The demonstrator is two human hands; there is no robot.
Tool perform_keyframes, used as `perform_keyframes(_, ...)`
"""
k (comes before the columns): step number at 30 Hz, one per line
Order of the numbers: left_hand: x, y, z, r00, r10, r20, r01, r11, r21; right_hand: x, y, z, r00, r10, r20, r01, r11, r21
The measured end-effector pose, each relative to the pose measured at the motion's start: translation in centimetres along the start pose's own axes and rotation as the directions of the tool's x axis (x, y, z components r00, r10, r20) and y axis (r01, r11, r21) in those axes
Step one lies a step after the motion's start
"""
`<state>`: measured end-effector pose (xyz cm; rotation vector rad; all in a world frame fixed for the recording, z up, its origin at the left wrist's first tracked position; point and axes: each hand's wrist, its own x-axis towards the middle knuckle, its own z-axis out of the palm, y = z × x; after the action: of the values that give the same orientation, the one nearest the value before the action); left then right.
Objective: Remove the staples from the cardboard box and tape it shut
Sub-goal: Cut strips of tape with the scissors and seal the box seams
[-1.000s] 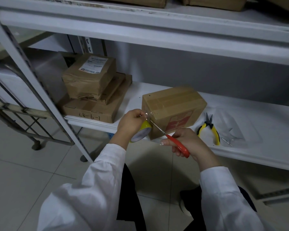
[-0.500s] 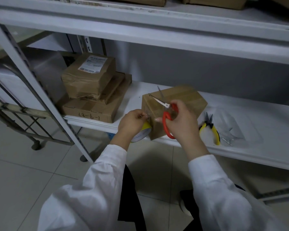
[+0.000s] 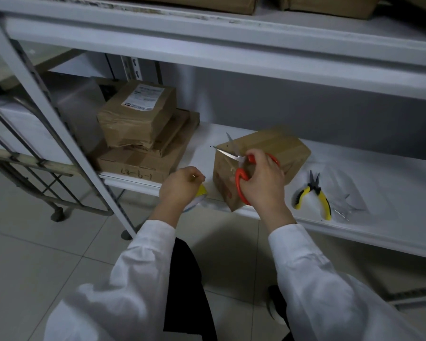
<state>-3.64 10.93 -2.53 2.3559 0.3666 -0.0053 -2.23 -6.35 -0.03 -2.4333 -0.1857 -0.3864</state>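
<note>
The cardboard box [image 3: 278,150] stands at the front edge of the white shelf [image 3: 369,168], turned at an angle so that one corner faces the person; a band of tape runs across its top, and red print shows on the near face. The right hand [image 3: 265,185] is in front of that near face with its fingers curled through and round the red handles of a pair of scissors [image 3: 238,179]. The blades are parted and point up and to the left, past the box's upper left corner. The left hand [image 3: 182,187] hangs just left of the box, off the shelf's front edge and apart from the cardboard, its fingers closed round a tape roll [image 3: 202,191] – only a yellow sliver and a pale rim of the roll show below the knuckles. Whether a strip of tape runs from the roll to the box cannot be told. To the right of the box, yellow-and-black pliers [image 3: 314,196] lie on the shelf, just beside a clear plastic bag [image 3: 342,190]. Further left on the same shelf a brown parcel [image 3: 138,119] with a white label sits on top of flatter cartons – the lowest, a flat carton [image 3: 143,163], has handwriting on its front edge. White sleeves cover both forearms.
</note>
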Motion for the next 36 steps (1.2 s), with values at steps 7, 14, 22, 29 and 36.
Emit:
perform_keyframes(7, -0.1, -0.1, 0.2, 0.99, -0.117, -0.079, 0.087, 0.946, -0.311, -0.3, -1.0, 0.8, 0.994, 0.025, -0.109, -0.035, 0.995, -0.089)
perform_keyframes(14, -0.6, 1.3, -0.9, 0.972, -0.193, -0.136, 0.114, 0.888, -0.445, 0.6, 1.6, -3.1, 0.95, -0.001, 0.311, -0.043, 0.99, 0.132)
perform_keyframes(22, -1.6, 4.4, 0.8, 0.987, -0.162, -0.02, 0.138, 0.892, -0.431, -0.3, 2.4, -4.1, 0.979, 0.12, 0.167, -0.183, 0.879, 0.44)
perform_keyframes(29, -1.5, 5.1, 1.4, 0.988, -0.148, -0.037, 0.124, 0.92, -0.371, 0.0, 3.8, -2.8, 0.814, 0.553, 0.176, -0.507, 0.53, 0.68)
perform_keyframes(36, -1.2, 5.7, 1.8, 0.996, -0.084, -0.033, 0.072, 0.958, -0.279, 0.6, 4.2, -2.9, 0.814, 0.579, 0.05, -0.483, 0.628, 0.61)
